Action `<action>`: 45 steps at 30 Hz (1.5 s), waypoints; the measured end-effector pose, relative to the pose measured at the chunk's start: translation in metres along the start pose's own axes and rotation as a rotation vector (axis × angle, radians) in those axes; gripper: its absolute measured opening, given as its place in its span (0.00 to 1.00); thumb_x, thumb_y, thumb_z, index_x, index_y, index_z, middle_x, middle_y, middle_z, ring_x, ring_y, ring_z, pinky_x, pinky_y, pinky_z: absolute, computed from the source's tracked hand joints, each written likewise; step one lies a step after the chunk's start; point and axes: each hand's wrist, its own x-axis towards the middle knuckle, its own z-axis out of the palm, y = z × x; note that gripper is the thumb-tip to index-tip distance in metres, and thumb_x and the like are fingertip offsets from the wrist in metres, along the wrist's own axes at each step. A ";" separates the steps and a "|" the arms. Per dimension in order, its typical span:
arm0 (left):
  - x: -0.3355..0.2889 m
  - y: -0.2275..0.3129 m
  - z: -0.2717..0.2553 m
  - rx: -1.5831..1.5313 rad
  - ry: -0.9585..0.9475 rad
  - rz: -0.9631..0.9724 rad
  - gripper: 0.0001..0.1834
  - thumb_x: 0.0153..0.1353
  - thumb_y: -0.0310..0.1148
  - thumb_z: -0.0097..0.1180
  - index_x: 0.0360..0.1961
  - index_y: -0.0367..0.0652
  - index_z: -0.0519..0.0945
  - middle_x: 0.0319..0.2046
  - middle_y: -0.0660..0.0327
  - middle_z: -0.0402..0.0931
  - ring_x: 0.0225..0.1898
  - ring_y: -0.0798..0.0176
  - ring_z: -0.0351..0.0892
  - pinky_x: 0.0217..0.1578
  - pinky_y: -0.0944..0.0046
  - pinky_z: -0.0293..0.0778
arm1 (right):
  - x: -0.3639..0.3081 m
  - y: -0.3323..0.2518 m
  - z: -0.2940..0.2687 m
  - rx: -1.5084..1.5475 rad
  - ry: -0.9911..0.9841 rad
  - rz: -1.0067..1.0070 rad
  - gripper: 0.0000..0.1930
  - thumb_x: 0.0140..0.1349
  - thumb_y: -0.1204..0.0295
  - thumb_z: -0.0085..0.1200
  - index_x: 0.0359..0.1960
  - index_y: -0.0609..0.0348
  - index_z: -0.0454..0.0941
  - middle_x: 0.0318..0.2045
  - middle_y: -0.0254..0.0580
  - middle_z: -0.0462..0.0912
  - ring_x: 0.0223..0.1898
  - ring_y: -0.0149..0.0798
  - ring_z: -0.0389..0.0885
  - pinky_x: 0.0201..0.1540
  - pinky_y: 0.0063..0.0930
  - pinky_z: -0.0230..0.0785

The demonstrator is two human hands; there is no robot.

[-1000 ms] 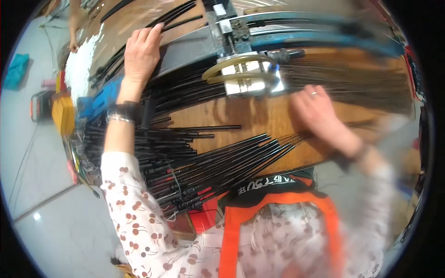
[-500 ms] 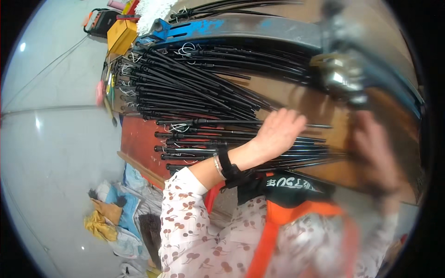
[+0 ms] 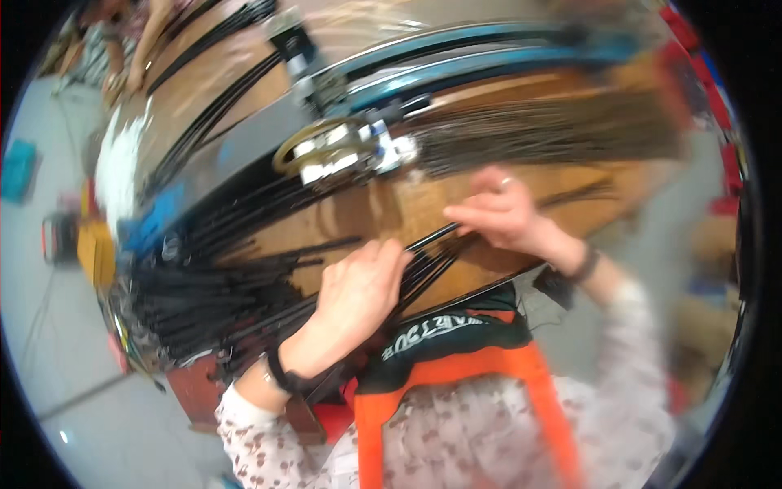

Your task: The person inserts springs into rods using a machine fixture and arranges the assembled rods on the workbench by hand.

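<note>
L hand (image 3: 362, 285) is palm down, fingers curled in, closed w/ a black rod (image 3: 432, 237) running out past the knuckles; undersides of the fingers are hidden. R hand (image 3: 501, 216) is half curled at the rod's other visible end, index finger stretched toward L; can't tell if it's pinching or only touching, bit blurry.

Rod spans the gap betw. the hands, tilted up toward R. Prob. light, stiff over a short span, maybe springy over full length. Surface looks smooth & glossy, so might slip; not obviously fragile. Best hold, I'd say: L wrapped on the shaft, R w/ thumb & fingertip near the end.

Just below the gap, more rods (image 3: 428, 273) fan out from under L. Left of L: big dark rod pile (image 3: 212, 297). Beyond both hands, a metal clamp w/ a yellowish tube loop (image 3: 289, 155); beyond R, thin brownish rods (image 3: 538, 130). Farthest off, up-left of L: white strands (image 3: 122, 175).
</note>
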 end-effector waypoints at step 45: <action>0.151 0.016 -0.111 0.471 0.247 0.436 0.19 0.53 0.21 0.59 0.48 0.44 0.80 0.23 0.56 0.66 0.27 0.51 0.72 0.27 0.53 0.69 | 0.020 0.092 -0.103 -0.084 0.392 0.192 0.28 0.61 0.54 0.61 0.59 0.55 0.77 0.24 0.33 0.77 0.28 0.38 0.77 0.41 0.36 0.68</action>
